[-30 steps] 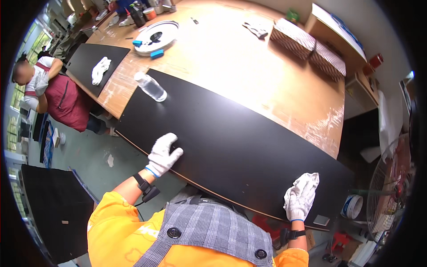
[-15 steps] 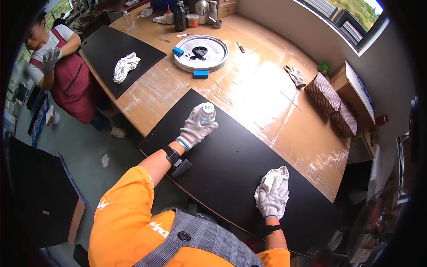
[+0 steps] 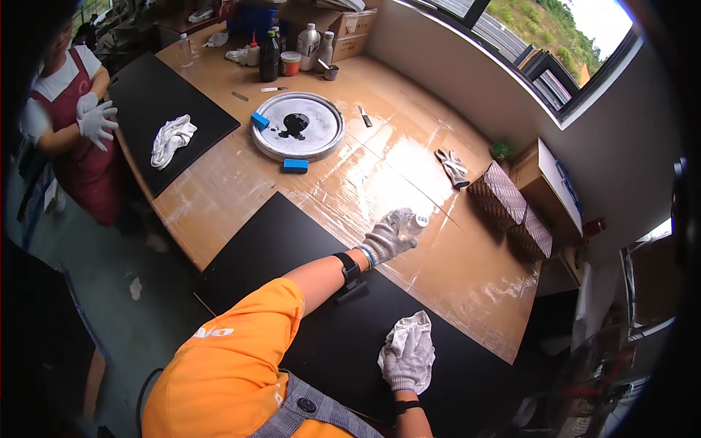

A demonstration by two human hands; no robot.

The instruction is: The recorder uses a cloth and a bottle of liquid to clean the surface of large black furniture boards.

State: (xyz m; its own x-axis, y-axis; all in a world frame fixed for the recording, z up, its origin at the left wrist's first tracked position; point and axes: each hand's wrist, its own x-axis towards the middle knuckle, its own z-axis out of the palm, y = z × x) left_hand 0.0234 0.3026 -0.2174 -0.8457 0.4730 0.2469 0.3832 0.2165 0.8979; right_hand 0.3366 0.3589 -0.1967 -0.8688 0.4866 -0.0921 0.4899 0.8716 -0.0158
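Head view, left hand (image 3: 389,236) outstretched, grip around bottle (image 3: 417,221), right hand (image 3: 406,358) pressing cloth (image 3: 409,333)

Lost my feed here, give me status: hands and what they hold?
Left hand gripping clear bottle over the wooden table. Right hand pressing white cloth on black panel. Nothing blocking either.

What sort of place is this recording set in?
Probably a workshop or finishing room: a long film-covered workbench carries black panels, a round metal tray of black liquid and bottles. Both the wearer and a co-worker wear gloves, with wiping cloths at hand.
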